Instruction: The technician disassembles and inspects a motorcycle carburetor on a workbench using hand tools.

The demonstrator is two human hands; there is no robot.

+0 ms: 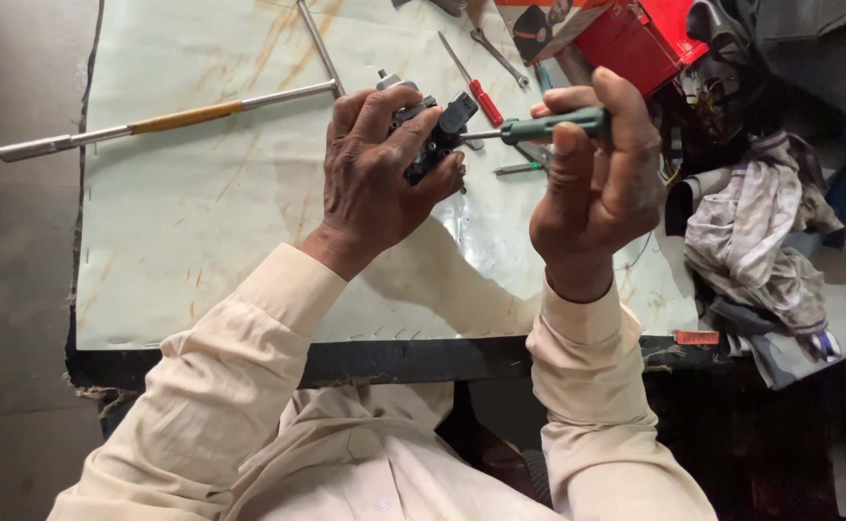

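Over the pale green worktop [201, 251] the left hand [375, 183] wraps tight round a small black mechanical part [437, 140], held up just above the surface; it looks rigid, light and knobbly, best gripped round its body as now. The right hand [597, 183] is closed on a green-handled screwdriver [548, 125], a slim, hard tool, its tip at the part's side.

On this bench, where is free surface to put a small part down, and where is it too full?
Free: the pale mat between the T-handle wrench and the bench's front edge, left of the left hand. Some room also lies between the wrists. Crowded: behind the right hand, with the red-handled screwdriver, red box and rags.
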